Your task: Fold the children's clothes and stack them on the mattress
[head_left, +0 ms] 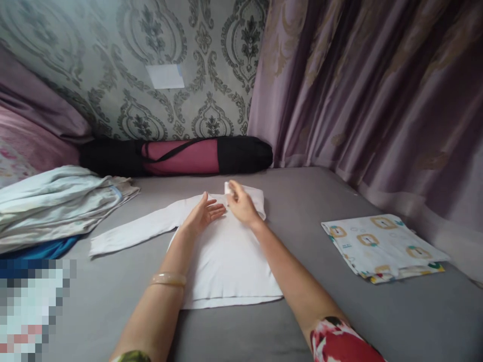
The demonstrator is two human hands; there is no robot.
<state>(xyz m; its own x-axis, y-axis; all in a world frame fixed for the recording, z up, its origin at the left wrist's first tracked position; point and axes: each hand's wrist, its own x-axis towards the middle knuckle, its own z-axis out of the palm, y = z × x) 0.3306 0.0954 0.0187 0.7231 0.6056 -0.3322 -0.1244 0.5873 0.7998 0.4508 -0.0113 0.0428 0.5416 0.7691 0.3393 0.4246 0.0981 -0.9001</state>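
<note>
A white long-sleeved shirt (230, 261) lies spread on the grey bed sheet, its hem toward me. One sleeve (136, 234) stretches out to the left. The other side looks folded inward near the collar. My right hand (241, 203) is closed at the top of the shirt, with a bit of white cloth showing between thumb and fingers. Over the upper left of the shirt, my left hand (207, 213) is open, palm turned inward and fingers apart. A pale bangle (168, 279) circles my left forearm.
On the right lies a folded cloth with a lion print (377, 244). A heap of pale clothes (56, 206) sits at the left, with blue fabric (49, 248) beneath. Along the wall rests a long black and maroon bag (181, 156); purple curtains (339, 90) hang at right.
</note>
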